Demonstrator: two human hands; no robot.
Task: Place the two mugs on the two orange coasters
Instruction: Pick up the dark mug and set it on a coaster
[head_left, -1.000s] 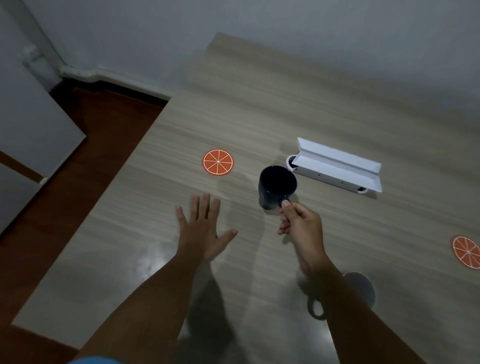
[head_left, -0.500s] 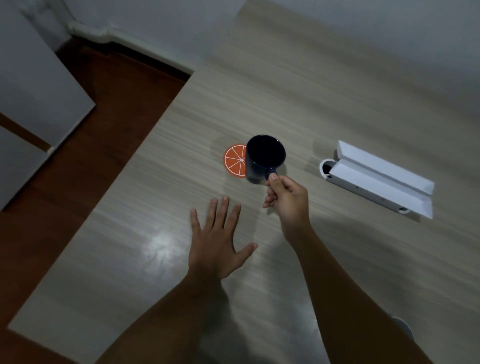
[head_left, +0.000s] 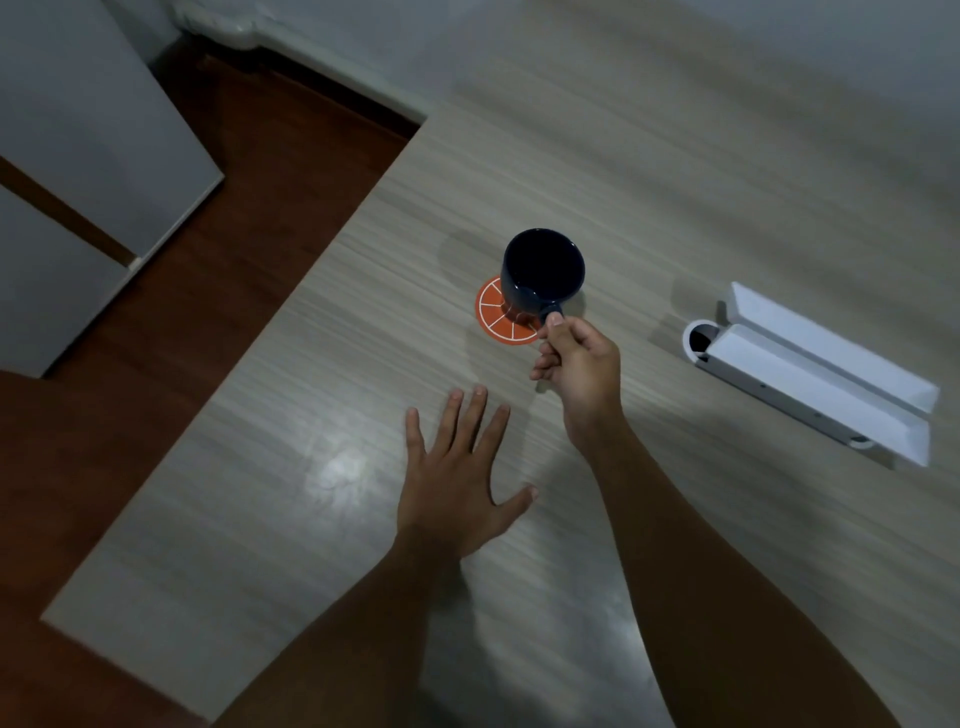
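- One mug (head_left: 543, 270) pinched by its handle in right hand (head_left: 579, 364), over coaster (head_left: 497, 318).
- Lower straight, centre base, then release.
- Left hand (head_left: 453, 478) flat, spread, empty.

the scene is dim and cool-toned, with muted colours. a soft patch of glare sits on the pale wood-grain desk (head_left: 675, 171) just left of the open left hand (head_left: 457, 488), pointing to a light overhead. faint, blurred shadows spread on the desk around the dark blue mug (head_left: 543, 273) and under both forearms. the white open box (head_left: 826, 379) right of the mug is the brightest thing. straight edges bow near the frame borders; fine detail is soft throughout.
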